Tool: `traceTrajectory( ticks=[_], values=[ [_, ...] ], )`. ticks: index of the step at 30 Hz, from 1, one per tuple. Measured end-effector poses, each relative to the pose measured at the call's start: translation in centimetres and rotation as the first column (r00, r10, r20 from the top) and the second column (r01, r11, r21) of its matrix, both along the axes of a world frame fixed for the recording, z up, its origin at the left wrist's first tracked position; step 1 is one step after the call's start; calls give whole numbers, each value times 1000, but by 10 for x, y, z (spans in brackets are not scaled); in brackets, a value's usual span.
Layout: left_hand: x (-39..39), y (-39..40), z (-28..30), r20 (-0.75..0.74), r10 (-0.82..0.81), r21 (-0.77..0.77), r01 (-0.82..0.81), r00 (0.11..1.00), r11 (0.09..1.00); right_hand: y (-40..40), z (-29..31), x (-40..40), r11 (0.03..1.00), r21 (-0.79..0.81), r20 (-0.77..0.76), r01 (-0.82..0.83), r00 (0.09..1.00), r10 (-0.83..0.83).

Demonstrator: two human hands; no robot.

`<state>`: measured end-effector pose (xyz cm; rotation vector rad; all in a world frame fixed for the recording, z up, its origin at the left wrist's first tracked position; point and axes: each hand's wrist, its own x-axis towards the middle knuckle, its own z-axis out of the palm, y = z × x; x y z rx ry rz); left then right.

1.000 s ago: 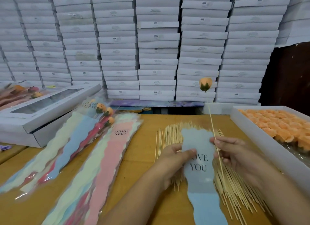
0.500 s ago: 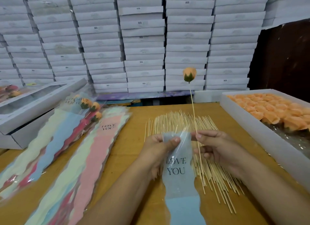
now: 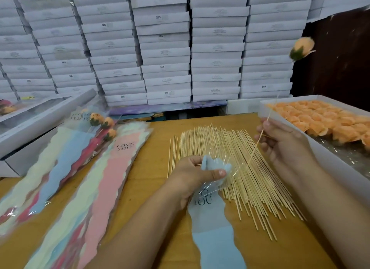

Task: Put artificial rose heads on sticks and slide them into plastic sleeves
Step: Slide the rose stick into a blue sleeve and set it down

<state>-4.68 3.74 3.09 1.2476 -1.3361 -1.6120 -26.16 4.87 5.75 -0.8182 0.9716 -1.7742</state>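
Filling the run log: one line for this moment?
left hand grips blue sleeve mouth | right hand pinches stick with rose head | tip at sleeve mouth

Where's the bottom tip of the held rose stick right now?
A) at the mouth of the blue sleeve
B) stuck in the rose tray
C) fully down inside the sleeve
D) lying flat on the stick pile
A: the stick in the right hand slants down, its tip at the clear mouth of the blue sleeve that the left hand pinches; the rose head is high above.

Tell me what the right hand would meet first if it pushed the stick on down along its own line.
Most likely the open mouth of the blue sleeve held by the left hand; the right hand aims the stick there, though depth is unclear.
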Motion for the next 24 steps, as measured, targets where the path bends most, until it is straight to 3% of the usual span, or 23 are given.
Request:
traceTrajectory(
  ticks=[7, 14, 20, 24],
  values=[
    [-4, 2, -2, 66, -15, -36, 17, 998, 999, 6, 10, 1, 984, -171, 113, 43, 993, -24],
    [-4, 2, -1, 86, -12, -46, 16, 996, 999, 7, 7, 9, 987, -158, 37, 8, 999, -2],
    [-4, 3, 0, 95, -16, -56, 22, 995, 998, 10, 12, 5, 976, -211, 127, 51, 992, -24],
    [-4, 5, 1, 95, -24, -44, 28, 995, 999, 9, 8, 7, 983, -184, 58, 7, 998, 3]
  ],
)
